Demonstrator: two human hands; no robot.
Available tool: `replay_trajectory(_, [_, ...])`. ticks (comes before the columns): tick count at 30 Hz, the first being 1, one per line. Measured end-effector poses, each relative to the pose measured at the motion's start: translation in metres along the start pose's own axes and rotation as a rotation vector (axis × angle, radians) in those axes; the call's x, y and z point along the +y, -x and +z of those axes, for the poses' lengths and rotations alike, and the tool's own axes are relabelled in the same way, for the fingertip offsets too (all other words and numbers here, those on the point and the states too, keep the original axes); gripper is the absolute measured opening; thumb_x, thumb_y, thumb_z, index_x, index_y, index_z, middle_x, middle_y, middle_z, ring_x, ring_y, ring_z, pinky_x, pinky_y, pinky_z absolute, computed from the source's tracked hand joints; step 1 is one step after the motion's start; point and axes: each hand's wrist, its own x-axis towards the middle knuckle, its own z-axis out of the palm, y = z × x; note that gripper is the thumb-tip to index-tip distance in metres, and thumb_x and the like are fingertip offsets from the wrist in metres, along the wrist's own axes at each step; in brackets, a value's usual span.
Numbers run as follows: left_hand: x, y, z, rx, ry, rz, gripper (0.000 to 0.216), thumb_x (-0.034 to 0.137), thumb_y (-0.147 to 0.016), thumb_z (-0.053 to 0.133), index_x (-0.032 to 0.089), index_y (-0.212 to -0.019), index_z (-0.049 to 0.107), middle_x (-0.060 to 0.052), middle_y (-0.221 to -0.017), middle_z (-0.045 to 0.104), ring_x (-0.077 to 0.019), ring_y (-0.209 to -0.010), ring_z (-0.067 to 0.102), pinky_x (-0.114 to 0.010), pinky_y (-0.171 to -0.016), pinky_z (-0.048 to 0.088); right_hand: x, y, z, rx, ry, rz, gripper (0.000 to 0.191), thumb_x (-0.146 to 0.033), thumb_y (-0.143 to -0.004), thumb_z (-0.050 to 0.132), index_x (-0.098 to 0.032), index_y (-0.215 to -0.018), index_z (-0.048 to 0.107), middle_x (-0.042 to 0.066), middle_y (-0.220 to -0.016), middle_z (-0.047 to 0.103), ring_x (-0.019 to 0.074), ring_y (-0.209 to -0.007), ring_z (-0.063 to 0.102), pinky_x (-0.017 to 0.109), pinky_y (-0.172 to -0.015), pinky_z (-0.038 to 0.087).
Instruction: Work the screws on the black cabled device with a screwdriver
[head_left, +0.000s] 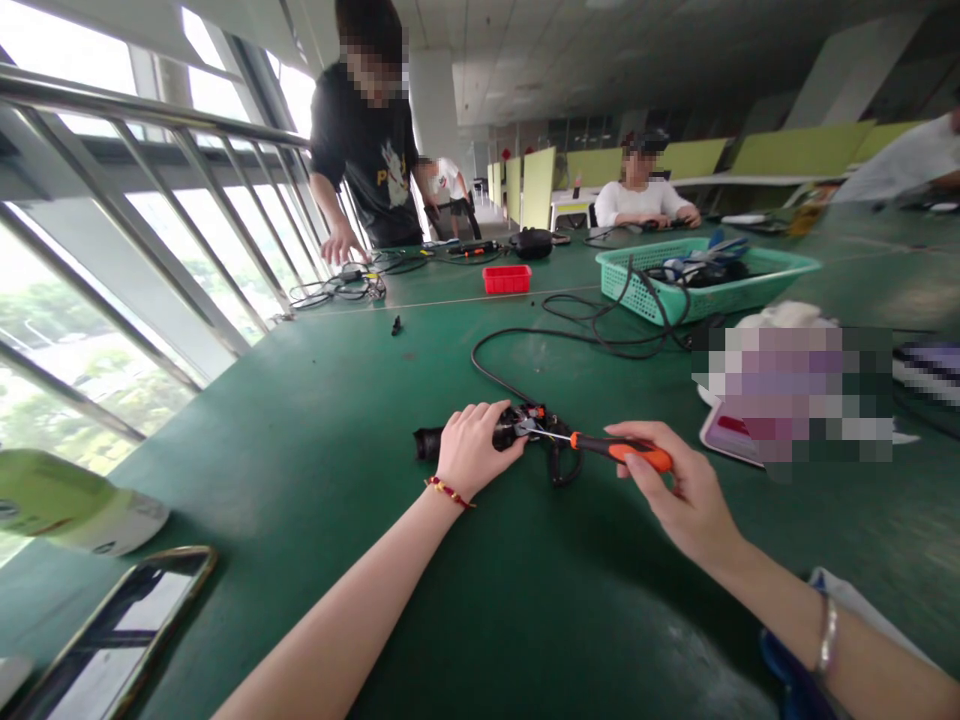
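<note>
My left hand [480, 450] is closed around a black cylindrical device [429, 443] that lies on the green table; a black cord runs from its right end. My right hand [686, 490] grips the orange-and-black handle of a screwdriver [626, 451]. The screwdriver's thin shaft points left, and its tip reaches the exposed parts at the device's right end, beside my left fingertips. Whether the tip sits in a screw is too small to tell. Below that end hangs a small dark loop of cable [568, 468].
A turquoise basket [780, 265] with tools and cables stands at the back right. A red tray [507, 280] is farther back. Phones [127, 640] and a green-and-white container [75, 510] lie at the sides. Across the table [360, 400] a person in black [375, 150] handles cables; others sit behind.
</note>
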Motion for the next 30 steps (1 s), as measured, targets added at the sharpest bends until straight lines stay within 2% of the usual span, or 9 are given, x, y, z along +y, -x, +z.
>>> replay_trajectory(3, [0.0002, 0.0, -0.0002, 0.002, 0.004, 0.007, 0.041, 0.041, -0.078, 0.058, 0.019, -0.113, 0.055, -0.004, -0.096, 0.065, -0.0213, -0.09, 0.058, -0.034, -0.077, 0.044, 0.0004, 0.0001, 0.0004, 0.044, 0.007, -0.093, 0.021, -0.024, -0.084, 0.051, -0.021, -0.105, 0.056, 0.005, -0.096, 0.063, 0.0163, -0.085, 0.062, 0.027, -0.074, 0.049])
replay_trajectory(5, [0.0002, -0.0002, -0.0001, 0.001, 0.007, 0.01, 0.041, 0.041, -0.078, 0.057, 0.018, -0.113, 0.055, -0.004, -0.096, 0.065, -0.0212, -0.09, 0.058, -0.034, -0.078, 0.044, 0.0003, -0.0004, 0.0004, 0.048, 0.002, -0.126, 0.023, -0.021, -0.083, 0.052, -0.022, -0.105, 0.055, 0.005, -0.096, 0.062, 0.0167, -0.088, 0.061, 0.027, -0.077, 0.048])
replay_trajectory(7, [-0.0001, -0.0003, 0.0001, -0.001, 0.011, 0.013, 0.041, 0.041, -0.079, 0.057, 0.018, -0.113, 0.055, -0.004, -0.096, 0.065, -0.0212, -0.09, 0.058, -0.034, -0.077, 0.044, -0.0005, -0.001, 0.0003, 0.034, 0.001, -0.127, 0.021, -0.02, -0.083, 0.052, -0.021, -0.104, 0.055, 0.004, -0.094, 0.062, 0.016, -0.085, 0.061, 0.027, -0.074, 0.049])
replay_trajectory(10, [-0.0009, -0.0003, 0.0007, -0.005, 0.009, 0.016, 0.041, 0.04, -0.079, 0.057, 0.018, -0.114, 0.054, -0.004, -0.097, 0.065, -0.0214, -0.091, 0.058, -0.034, -0.077, 0.044, -0.0028, -0.0016, -0.0001, -0.037, 0.009, -0.077, 0.016, -0.025, -0.086, 0.05, -0.02, -0.097, 0.059, 0.002, -0.083, 0.064, 0.0128, -0.068, 0.061, 0.024, -0.062, 0.048])
replay_trajectory(12, [-0.0011, -0.0002, 0.0007, -0.015, 0.003, 0.015, 0.042, 0.039, -0.078, 0.058, 0.018, -0.115, 0.054, -0.004, -0.097, 0.065, -0.0216, -0.091, 0.058, -0.034, -0.077, 0.044, -0.0041, -0.0014, -0.0001, -0.086, 0.011, -0.034, 0.018, -0.028, -0.088, 0.047, -0.019, -0.095, 0.061, 0.0, -0.071, 0.063, 0.0103, -0.055, 0.057, 0.023, -0.054, 0.045])
replay_trajectory(14, [-0.001, 0.0001, 0.0004, -0.029, -0.005, 0.013, 0.043, 0.039, -0.077, 0.058, 0.018, -0.115, 0.054, -0.004, -0.096, 0.065, -0.0217, -0.09, 0.058, -0.034, -0.077, 0.044, -0.0042, -0.0004, 0.0, -0.094, 0.001, -0.013, 0.021, -0.03, -0.089, 0.046, -0.019, -0.096, 0.062, -0.001, -0.064, 0.061, 0.0099, -0.051, 0.055, 0.022, -0.051, 0.043])
replay_trajectory(20, [0.0002, 0.0008, 0.0004, -0.017, 0.005, 0.011, 0.043, 0.044, -0.08, 0.056, 0.019, -0.114, 0.054, -0.004, -0.096, 0.065, -0.0215, -0.09, 0.058, -0.035, -0.076, 0.044, 0.0012, 0.003, 0.0002, 0.017, 0.025, -0.044, 0.018, -0.029, -0.088, 0.049, -0.021, -0.099, 0.061, 0.004, -0.088, 0.064, 0.012, -0.065, 0.061, 0.025, -0.06, 0.047])
replay_trajectory(26, [-0.0002, 0.0003, 0.0017, -0.015, 0.012, 0.002, 0.043, 0.045, -0.079, 0.057, 0.019, -0.114, 0.054, -0.004, -0.096, 0.066, -0.0214, -0.09, 0.059, -0.034, -0.076, 0.044, -0.0029, -0.0009, 0.0002, -0.025, 0.081, -0.043, 0.015, -0.028, -0.086, 0.051, -0.021, -0.094, 0.062, 0.003, -0.079, 0.064, 0.0137, -0.065, 0.06, 0.026, -0.059, 0.047])
replay_trajectory(30, [-0.0004, 0.0004, 0.0017, -0.015, 0.015, 0.003, 0.044, 0.044, -0.079, 0.057, 0.019, -0.114, 0.054, -0.004, -0.098, 0.065, -0.0213, -0.091, 0.058, -0.034, -0.077, 0.044, -0.0048, -0.0022, 0.001, -0.029, 0.083, -0.105, 0.015, -0.023, -0.084, 0.052, -0.021, -0.096, 0.06, 0.003, -0.085, 0.063, 0.0154, -0.073, 0.06, 0.028, -0.064, 0.047])
